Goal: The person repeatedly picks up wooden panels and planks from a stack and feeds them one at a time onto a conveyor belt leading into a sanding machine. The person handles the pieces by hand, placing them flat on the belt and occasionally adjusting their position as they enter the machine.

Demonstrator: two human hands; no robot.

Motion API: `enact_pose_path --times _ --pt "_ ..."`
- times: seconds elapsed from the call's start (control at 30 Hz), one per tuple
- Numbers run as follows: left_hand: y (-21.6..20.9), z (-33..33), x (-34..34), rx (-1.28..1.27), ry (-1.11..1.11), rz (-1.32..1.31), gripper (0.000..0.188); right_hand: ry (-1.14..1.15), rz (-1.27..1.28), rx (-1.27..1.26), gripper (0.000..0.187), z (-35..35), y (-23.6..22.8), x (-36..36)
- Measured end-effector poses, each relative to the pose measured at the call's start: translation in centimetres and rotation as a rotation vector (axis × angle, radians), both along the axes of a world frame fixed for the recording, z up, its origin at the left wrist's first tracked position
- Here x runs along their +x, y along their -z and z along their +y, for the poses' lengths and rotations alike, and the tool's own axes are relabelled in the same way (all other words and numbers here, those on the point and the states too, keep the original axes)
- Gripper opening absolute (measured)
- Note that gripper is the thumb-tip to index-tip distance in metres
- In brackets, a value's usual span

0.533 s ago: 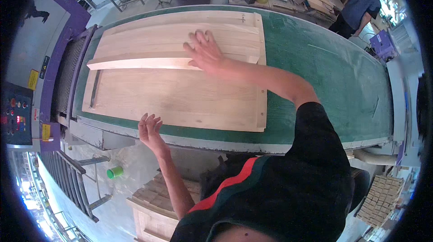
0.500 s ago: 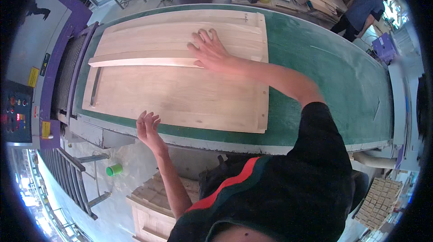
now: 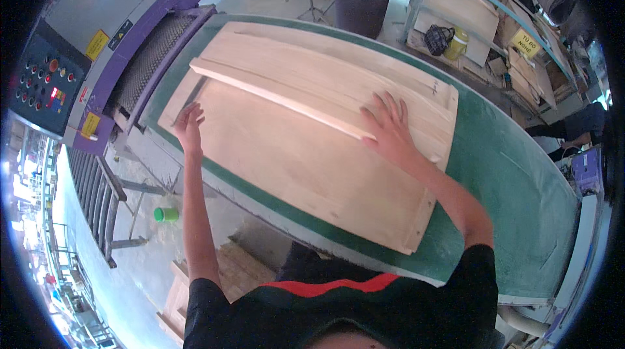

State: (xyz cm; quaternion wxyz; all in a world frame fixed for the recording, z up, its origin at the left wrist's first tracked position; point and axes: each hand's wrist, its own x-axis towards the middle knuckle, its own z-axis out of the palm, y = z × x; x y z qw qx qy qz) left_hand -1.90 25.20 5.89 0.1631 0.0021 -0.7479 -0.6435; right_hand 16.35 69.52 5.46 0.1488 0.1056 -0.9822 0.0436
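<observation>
A large pale wooden panel [image 3: 312,180] lies at a slant on the green conveyor belt [image 3: 514,193]. Along its middle runs a raised wooden strip [image 3: 280,96], with further flat boards on the far side. My right hand [image 3: 392,134] rests on the boards, fingers spread, its thumb by the strip's right end; it grips nothing. At the panel's left end is my left hand [image 3: 189,126], its fingers loosely bent and apart, with nothing seen in them. Just beyond its fingertips is a dark slot [image 3: 196,90] in the panel. Whether that hand touches the wood I cannot tell.
A purple and grey machine [image 3: 156,56] with a control panel [image 3: 49,85] stands at the left end of the belt. Behind are a dark bin [image 3: 363,4] and a shelf of wood pieces [image 3: 482,17]. A person [image 3: 569,129] is partly visible far right. A green container [image 3: 166,214] lies on the floor.
My view has turned left, so the panel appears slanted. My left hand has moved from the near edge to the panel's left end. The right hand stays on the boards, now nearer their right end.
</observation>
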Motion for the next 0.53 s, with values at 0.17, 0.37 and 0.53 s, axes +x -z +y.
enact_pose_path --times 0.17,0.37,0.53 --pt "5.5 -5.6 -17.7 0.121 0.063 0.048 0.044 0.052 -0.052 0.038 0.073 1.1 -0.6 0.3" --pt "9.8 -8.7 -28.5 -0.176 0.051 -0.062 0.055 0.101 -0.136 -0.002 0.076 -0.2 -2.4 -1.2" --pt "9.1 -5.1 -28.0 -0.168 0.243 -0.040 0.062 0.168 -0.168 0.074 0.080 1.5 -1.1 1.0"
